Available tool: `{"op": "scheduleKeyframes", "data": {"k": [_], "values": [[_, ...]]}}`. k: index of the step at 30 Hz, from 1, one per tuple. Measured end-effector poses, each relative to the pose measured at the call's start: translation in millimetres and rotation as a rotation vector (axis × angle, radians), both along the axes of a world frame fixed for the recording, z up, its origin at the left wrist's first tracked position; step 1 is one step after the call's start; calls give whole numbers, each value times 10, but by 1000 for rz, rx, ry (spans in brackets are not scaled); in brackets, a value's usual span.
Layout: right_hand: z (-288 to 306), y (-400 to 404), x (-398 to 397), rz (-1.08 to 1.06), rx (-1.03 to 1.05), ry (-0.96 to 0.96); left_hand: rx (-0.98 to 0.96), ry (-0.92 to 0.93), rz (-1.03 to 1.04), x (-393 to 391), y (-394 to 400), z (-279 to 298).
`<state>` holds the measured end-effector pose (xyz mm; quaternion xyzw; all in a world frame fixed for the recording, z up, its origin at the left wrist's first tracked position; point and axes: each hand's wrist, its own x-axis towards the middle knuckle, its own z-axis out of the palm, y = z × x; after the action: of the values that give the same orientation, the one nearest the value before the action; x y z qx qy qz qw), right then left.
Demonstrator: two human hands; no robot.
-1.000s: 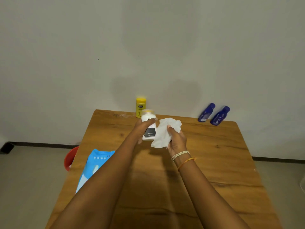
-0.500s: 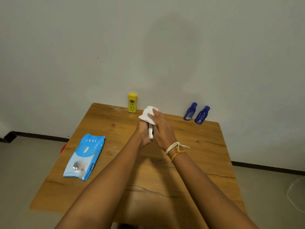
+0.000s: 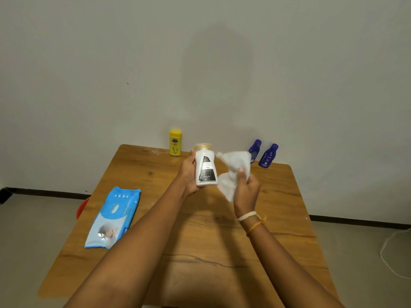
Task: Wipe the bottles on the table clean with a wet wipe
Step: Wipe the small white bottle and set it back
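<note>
While held aloft: bottle (image 3: 206, 168) sits in the left hand (image 3: 189, 174), above the far middle of the table (image 3: 278, 207), touching nothing else.
Left hand: fingers curled round the bottle's left side and back, label facing the camera.
Right hand (image 3: 245, 190): clamped on the wipe (image 3: 233, 172), thumb pressing a bunched fold; wipe just beside the bottle, apart from it.
Risk 1: grip covers only 1 side, so a hard rub from the right could, I judge, twist or push the bottle out; a wet surface would make that likelier.
Risk 2: wipe hangs loose in 2 flaps, so it may slide over the label without cleaning, or slip from the fingers.
Risk 3: the covered side may stay unwiped unless the bottle is turned.
Pointing: cap up and slightly away, base toward the person.
Long axis: near upright, tilted a little.
Further out: yellow bottle (image 3: 175, 142) and 2 blue bottles (image 3: 254, 150) (image 3: 268, 155) stand at the far edge; wipes pack (image 3: 114, 217) lies left.
</note>
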<state>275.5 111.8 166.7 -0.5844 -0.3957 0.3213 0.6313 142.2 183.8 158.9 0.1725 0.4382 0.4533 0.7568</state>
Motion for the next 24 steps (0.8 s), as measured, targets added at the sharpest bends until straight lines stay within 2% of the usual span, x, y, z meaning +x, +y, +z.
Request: {"op": "scheduleKeyframes", "data": {"k": [1,2,3,5,7,9,12,16,19,23,24], "values": [[80,104,-10,-78,7,102,1,6,-10,-1,0,0],[173,195,-23,-106,23,98,-1,21,-23,4,2,-10],[241,283,-47,-88,34,29,2,25,-34,23,11,-14],[306,417,-131,94,37,-160,19,22,-51,78,11,0],[226,513,-203,300,2,-354,50,-14,-64,128,41,9],[116,503,-253,413,14,-499,66,-63,-65,143,66,42],[-13,325,-282,432,123,-617,44,-9,-53,78,136,17],[-151,20,-293,389,232,-626,15,75,-64,-44,192,-92],[-145,-69,-275,309,259,-538,-7,159,-54,-86,236,-131],[92,168,-297,-39,88,-65,-52,56,-93,-111,216,-119],[159,267,-284,-97,78,1,-45,30,-101,-119,219,-125]]}}
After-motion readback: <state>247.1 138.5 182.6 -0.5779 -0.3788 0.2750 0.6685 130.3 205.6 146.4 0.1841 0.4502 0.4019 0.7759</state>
